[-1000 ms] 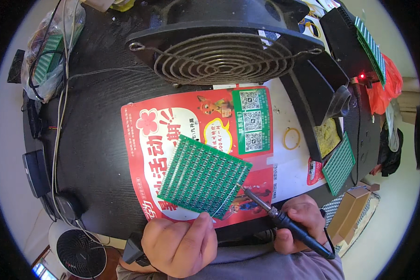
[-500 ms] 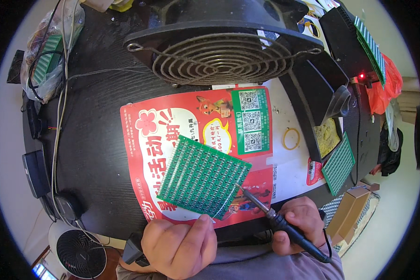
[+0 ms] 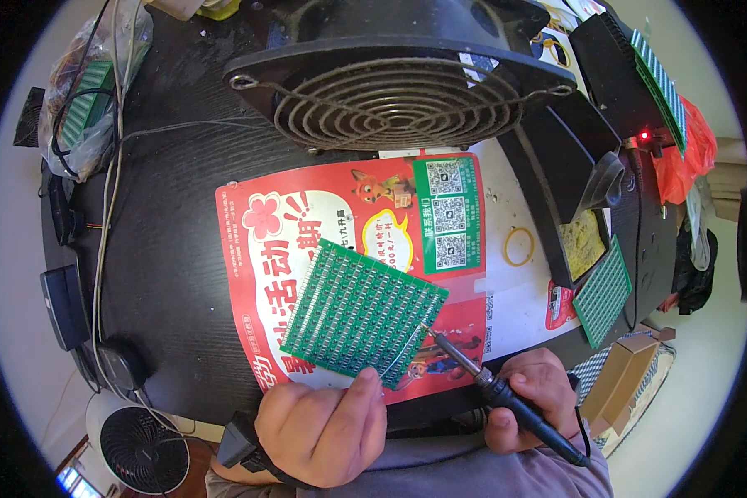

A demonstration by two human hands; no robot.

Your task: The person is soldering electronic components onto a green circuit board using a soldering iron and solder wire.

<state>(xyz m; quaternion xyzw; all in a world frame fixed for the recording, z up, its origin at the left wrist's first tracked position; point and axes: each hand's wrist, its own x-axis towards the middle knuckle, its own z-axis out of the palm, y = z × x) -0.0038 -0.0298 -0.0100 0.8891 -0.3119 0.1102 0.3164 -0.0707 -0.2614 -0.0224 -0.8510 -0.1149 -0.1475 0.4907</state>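
Note:
A green circuit board (image 3: 361,311) with rows of small parts lies tilted on a red printed sheet. My right hand (image 3: 535,402) is closed round the dark handle of a soldering iron (image 3: 506,398), its tip at the board's right edge. My left hand (image 3: 324,427) is below the board's lower edge, thumb and forefinger pinched together. From the pinch a thin pale solder wire (image 3: 400,362) runs over the board toward the iron's tip. The left fingertips overlap the board's lower edge; whether they touch it I cannot tell.
A black fan (image 3: 394,104) with a wire guard stands behind the red sheet (image 3: 245,249). At right are an iron stand with a yellow sponge (image 3: 583,243), another green board (image 3: 603,292) and a rubber band (image 3: 519,246). Cables (image 3: 108,207) run down the left side.
My left fingertips have shifted slightly upward over the board's lower edge. The iron's tip stays at nearly the same spot, and the board has hardly moved.

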